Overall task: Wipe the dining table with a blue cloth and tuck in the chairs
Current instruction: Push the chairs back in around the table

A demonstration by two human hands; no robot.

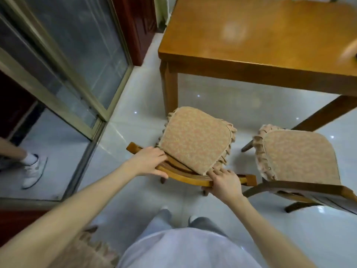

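Gripping the back rail of the near chair (188,177) at frame centre, both hands hold it from behind. The left hand (152,161) wraps the rail's left part, fingers over the top and thumb below. The right hand (225,182) clamps the right part the same way. A spread two-handed hold probably keeps the chair square for a push. Its seat cushion (195,140) points toward the dining table (251,45) in the upper right. The seat's front edge sits near the table leg (170,89) and is not yet under the top, so the tuck-in looks barely started. The chair is angled to the table edge and likely needs straightening to clear that leg. A second chair (309,188) stands at lower right, also pulled out, near the first but apart. The blue cloth is not in view, and a blurred shape at the table's right edge can't be identified. A glass sliding door (77,45) fills the upper left, with pale tiled floor (241,105) underneath.
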